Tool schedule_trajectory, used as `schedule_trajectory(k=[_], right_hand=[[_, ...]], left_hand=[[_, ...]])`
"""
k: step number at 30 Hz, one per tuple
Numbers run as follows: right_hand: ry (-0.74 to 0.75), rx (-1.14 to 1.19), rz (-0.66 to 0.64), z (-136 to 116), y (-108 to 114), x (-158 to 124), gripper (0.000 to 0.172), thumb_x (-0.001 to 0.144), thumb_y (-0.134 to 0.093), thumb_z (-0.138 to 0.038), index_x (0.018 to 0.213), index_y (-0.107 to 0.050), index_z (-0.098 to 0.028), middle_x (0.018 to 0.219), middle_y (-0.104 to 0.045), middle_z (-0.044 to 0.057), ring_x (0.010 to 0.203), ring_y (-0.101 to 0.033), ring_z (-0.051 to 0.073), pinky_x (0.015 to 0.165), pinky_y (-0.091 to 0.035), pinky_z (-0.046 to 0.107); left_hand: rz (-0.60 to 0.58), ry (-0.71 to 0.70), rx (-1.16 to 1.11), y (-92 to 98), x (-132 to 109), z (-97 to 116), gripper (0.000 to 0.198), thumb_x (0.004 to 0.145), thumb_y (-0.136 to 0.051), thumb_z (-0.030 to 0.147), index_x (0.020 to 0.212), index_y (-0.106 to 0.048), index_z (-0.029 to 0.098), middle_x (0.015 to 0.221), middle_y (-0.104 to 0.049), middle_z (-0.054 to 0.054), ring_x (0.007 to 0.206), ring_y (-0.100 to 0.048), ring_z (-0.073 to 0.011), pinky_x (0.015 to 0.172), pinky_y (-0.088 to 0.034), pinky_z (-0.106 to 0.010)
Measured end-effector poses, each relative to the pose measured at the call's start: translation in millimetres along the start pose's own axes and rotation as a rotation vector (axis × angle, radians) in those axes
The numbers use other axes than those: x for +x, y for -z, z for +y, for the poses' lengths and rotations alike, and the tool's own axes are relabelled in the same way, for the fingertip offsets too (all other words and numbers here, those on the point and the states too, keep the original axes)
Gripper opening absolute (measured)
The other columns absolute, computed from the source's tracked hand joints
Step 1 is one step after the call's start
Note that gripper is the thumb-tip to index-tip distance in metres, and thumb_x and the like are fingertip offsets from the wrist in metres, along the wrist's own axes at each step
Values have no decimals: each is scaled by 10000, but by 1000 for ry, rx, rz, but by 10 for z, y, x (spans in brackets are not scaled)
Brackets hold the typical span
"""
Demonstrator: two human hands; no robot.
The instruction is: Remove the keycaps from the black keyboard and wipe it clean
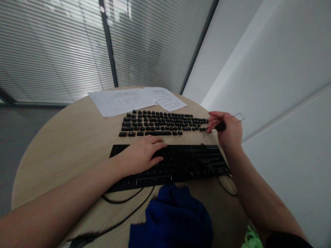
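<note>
My left hand lies palm down with fingers spread on a black keyboard, whose keycaps look stripped off. My right hand is raised past the far right corner of the keyboard, closed around a keycap puller with a dark handle and thin wire loops at its ends. Loose black keycaps are laid out in keyboard order behind the keyboard. The puller's lower wire is close to the keycaps at the right end of those rows; whether it touches one I cannot tell.
A crumpled blue cloth lies in front of the keyboard. Black cables run along the near left. Printed papers rest at the back of the round wooden table. A white wall rises on the right.
</note>
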State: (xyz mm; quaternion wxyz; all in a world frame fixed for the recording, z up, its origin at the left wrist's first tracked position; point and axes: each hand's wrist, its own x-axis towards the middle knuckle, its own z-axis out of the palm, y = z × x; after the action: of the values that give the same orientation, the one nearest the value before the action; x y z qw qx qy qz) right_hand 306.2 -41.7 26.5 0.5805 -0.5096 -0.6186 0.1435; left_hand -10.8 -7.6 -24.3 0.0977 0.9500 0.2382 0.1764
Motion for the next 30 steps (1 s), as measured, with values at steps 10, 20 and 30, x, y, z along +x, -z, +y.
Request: schedule_trajectory(k=[10,20,30], right_hand=[[-299,291,-126,-263,141,-905,482,991,-412,-662,841,-638,-264,403,-304,-74,376,-408,164,428,-439,306],[-342,397,-335,-139,133,-1012,378,889,-738,-553,1070,-585,-259,830,-709,8,573,-675,153,509,-550,281],[-362,264,-466,-45,113,-1039,471,939,-568,-700,923,-548,-230,655,-615,-19,517,-588,130,466,-462,238]], left_hand=[[-106,-1,-107,29,52,-57,462,928,-680,376,1352,-642,196,1331,-695,-111,1237,-645,-279,1102,-474,-441],[-154,-60,-138,85,58,-140,433,934,-665,351,1348,-670,224,1380,-678,-104,1263,-635,-281,1112,-476,-463],[-149,-88,-140,56,50,-215,409,923,-696,419,1303,-718,269,1397,-671,-95,1278,-631,-299,1120,-475,-486]])
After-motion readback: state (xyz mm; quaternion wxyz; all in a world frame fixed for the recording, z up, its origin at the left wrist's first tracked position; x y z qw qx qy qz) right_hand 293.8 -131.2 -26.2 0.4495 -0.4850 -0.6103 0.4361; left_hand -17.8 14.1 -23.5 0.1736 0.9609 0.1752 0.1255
